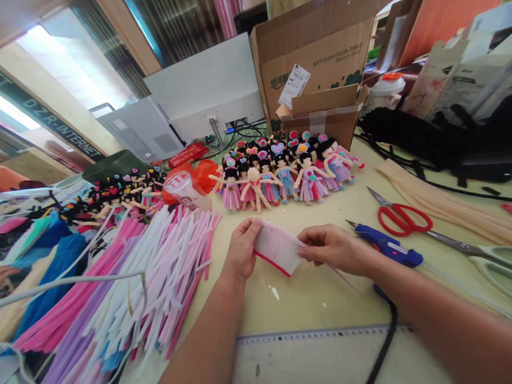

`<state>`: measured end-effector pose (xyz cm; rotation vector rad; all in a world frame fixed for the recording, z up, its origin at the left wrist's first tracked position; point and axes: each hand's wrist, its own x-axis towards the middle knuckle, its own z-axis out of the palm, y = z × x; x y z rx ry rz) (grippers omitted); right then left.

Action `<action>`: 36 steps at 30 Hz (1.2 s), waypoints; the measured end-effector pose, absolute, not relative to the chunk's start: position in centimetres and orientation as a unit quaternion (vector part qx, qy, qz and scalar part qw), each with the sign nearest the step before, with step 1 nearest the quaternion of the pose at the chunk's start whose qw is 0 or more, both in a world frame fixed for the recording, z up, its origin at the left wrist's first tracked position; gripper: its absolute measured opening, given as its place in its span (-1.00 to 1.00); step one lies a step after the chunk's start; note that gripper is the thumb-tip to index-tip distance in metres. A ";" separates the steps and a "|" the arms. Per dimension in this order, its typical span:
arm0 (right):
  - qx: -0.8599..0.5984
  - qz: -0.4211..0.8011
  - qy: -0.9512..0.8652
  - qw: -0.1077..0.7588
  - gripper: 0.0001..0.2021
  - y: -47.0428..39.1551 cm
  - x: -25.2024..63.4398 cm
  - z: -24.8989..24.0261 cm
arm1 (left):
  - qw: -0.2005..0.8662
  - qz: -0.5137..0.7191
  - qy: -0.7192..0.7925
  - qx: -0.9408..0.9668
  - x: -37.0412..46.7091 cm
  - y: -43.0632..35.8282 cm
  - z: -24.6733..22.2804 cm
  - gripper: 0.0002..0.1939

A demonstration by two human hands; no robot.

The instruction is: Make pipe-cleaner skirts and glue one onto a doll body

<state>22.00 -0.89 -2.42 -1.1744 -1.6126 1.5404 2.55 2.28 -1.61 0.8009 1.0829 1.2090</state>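
Both of my hands meet over the table, holding a small whitish panel (277,246) between them. Faint parallel lines run across it, and a pinkish-red strip edges its lower side; whether it is film or a row of pale strips I cannot tell. My left hand (242,250) pinches its left end between thumb and fingers. At the right end, the closed fingers of my right hand (332,246) grip it. A thin pale strip (341,278) trails below that hand, blurred. Just right of my right hand lies a blue glue gun (388,246).
Pipe-cleaner dolls (277,170) stand behind my hands. Pink, white and purple pipe cleaners (152,272) pile at the left, near a clear plastic cup (183,186). Red-handled scissors (402,218) and green-handled scissors (495,262) lie right. A ruler strip (310,333) runs in front; a cardboard box (315,54) stands behind.
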 end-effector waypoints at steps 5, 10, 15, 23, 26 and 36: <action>-0.440 0.599 -0.599 0.299 -0.75 -0.6 22.1 -2.7 | 0.661 0.475 0.461 0.353 2.7 1.8 -1.3 -0.53; -0.429 0.618 -0.583 0.307 -0.74 -0.5 22.3 -2.2 | 0.686 0.468 0.443 0.339 2.5 1.5 -1.2 -0.53; -0.448 0.600 -0.571 0.337 -0.75 -0.5 22.5 -1.8 | 0.707 0.457 0.431 0.325 2.4 1.6 -1.4 -0.54; -0.457 0.606 -0.522 0.388 -0.70 -0.4 22.7 -1.6 | 0.724 0.447 0.413 0.325 2.2 1.8 -2.2 -0.64; -0.467 0.591 -0.532 0.386 -0.64 -0.5 22.9 -1.4 | 0.717 0.457 0.415 0.326 2.2 1.9 -2.1 -0.68; -0.477 0.590 -0.505 0.412 -0.57 -0.6 23.1 -0.9 | 0.715 0.487 0.402 0.300 2.1 2.1 -2.1 -0.68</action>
